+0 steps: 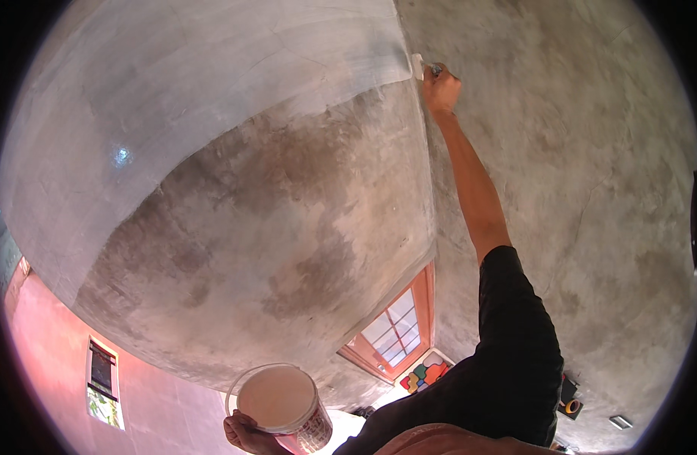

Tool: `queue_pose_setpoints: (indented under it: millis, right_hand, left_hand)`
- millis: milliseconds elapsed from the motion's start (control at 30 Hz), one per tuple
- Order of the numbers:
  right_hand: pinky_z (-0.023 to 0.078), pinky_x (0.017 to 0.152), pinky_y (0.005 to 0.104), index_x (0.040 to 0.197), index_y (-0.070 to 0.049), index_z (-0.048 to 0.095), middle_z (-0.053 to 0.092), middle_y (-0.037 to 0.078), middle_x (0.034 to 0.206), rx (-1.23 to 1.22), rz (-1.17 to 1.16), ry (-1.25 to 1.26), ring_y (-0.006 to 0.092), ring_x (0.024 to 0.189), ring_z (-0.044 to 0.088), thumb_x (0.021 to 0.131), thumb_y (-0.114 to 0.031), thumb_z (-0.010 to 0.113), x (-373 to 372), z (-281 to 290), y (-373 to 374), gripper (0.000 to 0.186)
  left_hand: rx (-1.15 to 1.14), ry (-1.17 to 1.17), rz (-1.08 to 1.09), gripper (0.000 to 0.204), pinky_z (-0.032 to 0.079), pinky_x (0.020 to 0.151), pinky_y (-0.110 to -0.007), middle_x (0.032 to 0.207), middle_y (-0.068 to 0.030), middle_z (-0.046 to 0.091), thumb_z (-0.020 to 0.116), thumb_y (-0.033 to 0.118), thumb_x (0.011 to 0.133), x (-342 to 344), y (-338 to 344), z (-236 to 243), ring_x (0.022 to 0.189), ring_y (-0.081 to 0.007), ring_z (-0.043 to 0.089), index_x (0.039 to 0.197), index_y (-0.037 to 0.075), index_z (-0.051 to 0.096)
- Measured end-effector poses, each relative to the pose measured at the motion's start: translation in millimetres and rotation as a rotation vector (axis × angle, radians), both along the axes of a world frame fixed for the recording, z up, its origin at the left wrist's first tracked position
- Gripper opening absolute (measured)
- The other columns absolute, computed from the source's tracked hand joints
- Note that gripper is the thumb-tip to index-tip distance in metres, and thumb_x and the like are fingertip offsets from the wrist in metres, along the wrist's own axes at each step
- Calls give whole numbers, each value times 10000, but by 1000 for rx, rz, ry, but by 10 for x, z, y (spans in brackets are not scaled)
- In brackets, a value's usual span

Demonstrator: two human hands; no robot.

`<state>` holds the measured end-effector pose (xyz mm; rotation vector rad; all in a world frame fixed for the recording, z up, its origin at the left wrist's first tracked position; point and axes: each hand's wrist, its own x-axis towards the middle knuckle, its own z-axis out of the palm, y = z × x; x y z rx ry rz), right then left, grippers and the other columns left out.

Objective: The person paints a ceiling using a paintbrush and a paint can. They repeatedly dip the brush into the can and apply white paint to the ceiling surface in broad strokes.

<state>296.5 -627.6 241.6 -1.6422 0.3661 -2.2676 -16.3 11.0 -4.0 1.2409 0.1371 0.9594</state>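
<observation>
High up in the corner where two walls meet, my right hand (442,92) is closed round a paintbrush (418,67). Its pale bristles touch the wall along the corner line. The wall on the left (287,227) is bare, blotchy grey plaster below and carries a lighter, smoother coat (234,68) above, with a curved edge between the two. Down at the lower edge, my left hand (246,434) grips a paint bucket (312,431) by its side near the rim. Creamy white paint (276,396) shows inside the bucket, and its thin handle loops over on the left.
A wooden door frame with glass panes (394,334) stands low near the corner, beside a multicoloured patterned mat (424,375). A small window (104,383) sits in the pinkish wall at lower left. A yellow tape roll (573,406) lies at lower right.
</observation>
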Motion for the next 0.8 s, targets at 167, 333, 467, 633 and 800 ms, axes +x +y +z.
queue_pose_setpoints:
  millis: [167,333,467,633,800]
  right_hand:
    - [525,562,398,838,-14,684,648,181,659,36,22,56,328,585,650,783,-210,664,211,-49,-76,204]
    - [524,548,383,829,-13,686,641,174,634,30,5,87,315,565,648,782,-201,669,257,-57,51,195]
    - [484,501,377,793,-24,694,619,156,597,94,81,26,302,520,625,781,-201,676,244,-70,260,179]
    - [412,423,302,769,-24,705,546,109,482,-105,212,-125,163,373,490,783,-190,694,74,-88,1230,167]
    - [430,436,280,899,-14,691,597,105,555,-192,494,-91,133,418,531,813,-153,677,-294,-131,2467,164]
  left_hand:
    - [35,33,35,384,370,515,-311,586,-80,459,440,268,946,-36,109,-116,557,-177,459,647,29,475]
    - [-43,-54,-33,441,302,610,-261,490,4,335,457,243,989,-64,56,-113,511,-85,304,582,125,332]
    - [-104,-89,-71,433,340,673,-266,487,1,344,453,236,988,-37,167,-272,496,-78,310,587,126,335]
    - [-91,-87,-113,433,355,703,-269,482,3,337,461,229,987,-71,148,-229,489,-71,308,588,126,326]
    - [-17,-85,-182,455,322,603,-250,491,9,322,476,237,986,17,217,-235,503,-73,297,584,125,296]
